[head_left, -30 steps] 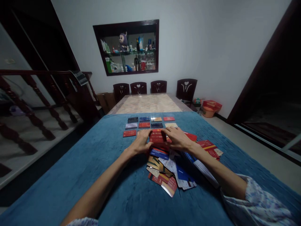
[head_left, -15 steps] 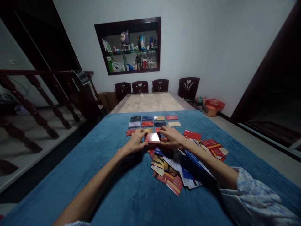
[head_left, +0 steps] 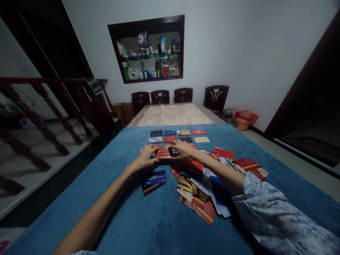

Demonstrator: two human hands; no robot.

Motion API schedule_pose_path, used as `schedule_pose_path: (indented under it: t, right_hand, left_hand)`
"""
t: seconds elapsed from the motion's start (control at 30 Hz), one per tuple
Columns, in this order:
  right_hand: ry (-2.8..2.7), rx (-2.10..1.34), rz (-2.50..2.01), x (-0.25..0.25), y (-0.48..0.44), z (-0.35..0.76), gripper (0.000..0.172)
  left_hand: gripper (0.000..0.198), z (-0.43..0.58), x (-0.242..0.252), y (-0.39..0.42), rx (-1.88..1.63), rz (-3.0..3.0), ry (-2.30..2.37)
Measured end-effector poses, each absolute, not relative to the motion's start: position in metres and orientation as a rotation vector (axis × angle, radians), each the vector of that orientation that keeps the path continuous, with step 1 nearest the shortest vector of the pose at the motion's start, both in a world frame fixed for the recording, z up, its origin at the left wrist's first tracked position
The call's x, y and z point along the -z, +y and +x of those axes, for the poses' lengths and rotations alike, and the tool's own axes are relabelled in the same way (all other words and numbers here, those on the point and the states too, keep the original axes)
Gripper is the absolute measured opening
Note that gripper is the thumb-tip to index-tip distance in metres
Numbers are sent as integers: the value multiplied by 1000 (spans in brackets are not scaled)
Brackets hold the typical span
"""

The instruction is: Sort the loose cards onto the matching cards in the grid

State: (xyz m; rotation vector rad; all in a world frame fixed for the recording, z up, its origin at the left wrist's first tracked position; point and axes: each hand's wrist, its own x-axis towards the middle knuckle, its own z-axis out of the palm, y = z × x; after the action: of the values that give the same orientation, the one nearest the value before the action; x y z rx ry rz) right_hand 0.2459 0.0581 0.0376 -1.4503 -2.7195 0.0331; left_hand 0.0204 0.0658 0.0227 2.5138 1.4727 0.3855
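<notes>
A red card (head_left: 163,153) is held by its two short ends between my hands, just in front of the laid-out rows. My left hand (head_left: 145,156) pinches its left end, thumb below and fingers above. At the right end, my right hand (head_left: 183,150) grips in the same way. Whether one card or a stack is held, I cannot tell. Beyond them lie rows of cards, among them a dark blue card (head_left: 170,133), an orange-yellow card (head_left: 183,133) and a cream card (head_left: 202,140). The nearest row is partly hidden by my hands.
A loose pile of cards (head_left: 198,203) spreads under and beside my right forearm. Blue cards (head_left: 155,178) lie nearer me, beside my left forearm. A blue cloth (head_left: 127,219) covers the near part of the table. Chairs (head_left: 160,96) stand at the far end.
Both hands have shifted slightly left with the red card, which now lies flatter, its printing readable instead of glaring. The blue cards by my left forearm show more clearly. The view has turned a little.
</notes>
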Motion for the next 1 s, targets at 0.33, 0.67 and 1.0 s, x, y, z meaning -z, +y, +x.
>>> schedule_pose_path:
  t: [0.33,0.67,1.0]
  right_hand:
    - [-2797,-18,-1467,-40,93,211,33]
    - [-2829,-10,-1474,-33,123,193,35]
    - [-2871,-34,-1545,-32,135,183,38]
  left_hand:
    - [50,-4,-20,93,-307,2471,1594]
    - [49,-14,-10,121,-222,2462,1698]
    - [51,-21,-2,133,-146,2420,1723]
